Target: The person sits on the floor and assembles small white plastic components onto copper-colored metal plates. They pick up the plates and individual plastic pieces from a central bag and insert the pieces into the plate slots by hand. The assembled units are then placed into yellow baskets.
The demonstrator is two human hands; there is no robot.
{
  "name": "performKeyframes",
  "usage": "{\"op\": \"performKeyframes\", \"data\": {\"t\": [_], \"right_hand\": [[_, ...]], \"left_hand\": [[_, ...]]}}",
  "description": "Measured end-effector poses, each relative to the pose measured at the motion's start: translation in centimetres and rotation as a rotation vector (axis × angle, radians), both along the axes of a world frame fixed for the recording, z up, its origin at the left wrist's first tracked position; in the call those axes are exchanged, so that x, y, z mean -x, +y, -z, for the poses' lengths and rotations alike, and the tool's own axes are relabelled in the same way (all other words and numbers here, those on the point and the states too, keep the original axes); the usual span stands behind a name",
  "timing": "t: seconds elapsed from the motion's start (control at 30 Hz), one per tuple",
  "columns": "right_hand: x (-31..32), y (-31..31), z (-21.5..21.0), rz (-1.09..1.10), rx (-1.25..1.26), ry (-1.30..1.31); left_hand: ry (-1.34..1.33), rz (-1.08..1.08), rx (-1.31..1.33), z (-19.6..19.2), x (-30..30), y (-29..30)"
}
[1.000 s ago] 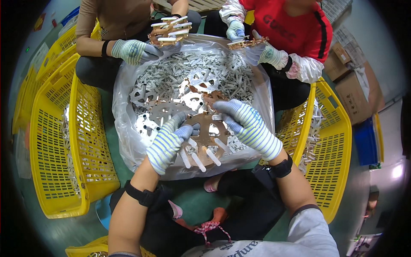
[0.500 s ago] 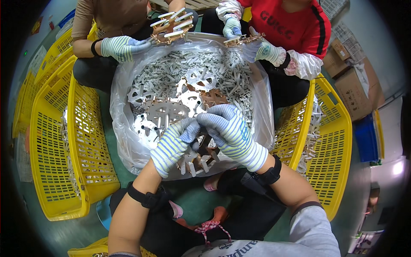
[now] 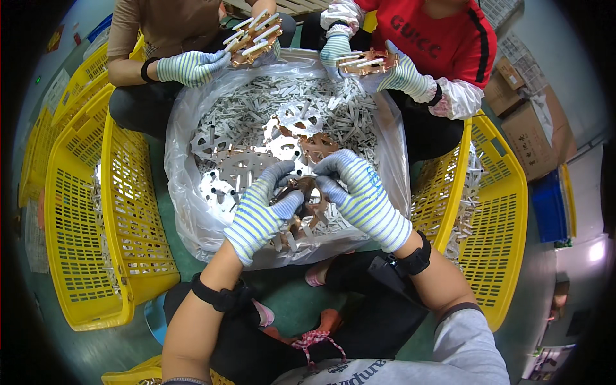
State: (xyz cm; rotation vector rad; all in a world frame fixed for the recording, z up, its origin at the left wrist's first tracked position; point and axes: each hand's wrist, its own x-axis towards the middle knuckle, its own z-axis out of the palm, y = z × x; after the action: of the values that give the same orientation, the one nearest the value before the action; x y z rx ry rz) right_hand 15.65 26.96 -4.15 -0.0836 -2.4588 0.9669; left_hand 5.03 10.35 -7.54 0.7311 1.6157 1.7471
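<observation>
My gloved hands are above the lined bin, fingers curled and facing each other across a gap. My left hand [image 3: 262, 208] has its thumb and fingers bent around a dark part, largely covered by the glove. My right hand [image 3: 364, 200] has thumb and forefinger apart, with nothing clearly between them. A copper-coloured metal part [image 3: 316, 204] lies between and below the hands, partly hidden. Close by, silvery cut-out discs [image 3: 218, 194] with short posts, a grey-brown disc [image 3: 253, 165] and a coppery disc [image 3: 319, 146] rest on a heap of small pale metal strips [image 3: 256, 96].
Clear plastic sheeting [image 3: 183, 167] lines the bin. Yellow slotted baskets [image 3: 138, 212] [image 3: 494, 212] flank it. Across the bin, two co-workers in striped gloves each hold a coppery disc with pale strips [image 3: 255, 40] [image 3: 370, 62]. Cardboard boxes [image 3: 529, 141] are stacked at right.
My hands were together, fingertips touching; now they have moved apart, uncovering the copper-coloured part. The right-hand co-worker's disc has tilted to show its face; the other's disc has shifted slightly.
</observation>
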Motion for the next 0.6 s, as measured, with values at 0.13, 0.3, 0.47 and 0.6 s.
{"op": "performKeyframes", "data": {"t": [0.13, 0.3, 0.47, 0.6], "right_hand": [[0.2, -0.2, 0.4, -0.171, 0.049, 0.041], [0.4, -0.3, 1.0, -0.143, -0.046, -0.055], [0.5, -0.2, 1.2, -0.188, -0.009, -0.025], [0.4, -0.5, 1.2, -0.216, 0.046, -0.027]], "left_hand": [[-0.013, 0.109, 0.012, -0.2, 0.8, -0.5], [-0.044, 0.093, -0.007, -0.7, 0.4, -0.7], [-0.135, 0.083, 0.029, -2.0, 0.3, -1.2], [-0.114, 0.062, -0.007, -2.2, -0.1, -1.1]]}}
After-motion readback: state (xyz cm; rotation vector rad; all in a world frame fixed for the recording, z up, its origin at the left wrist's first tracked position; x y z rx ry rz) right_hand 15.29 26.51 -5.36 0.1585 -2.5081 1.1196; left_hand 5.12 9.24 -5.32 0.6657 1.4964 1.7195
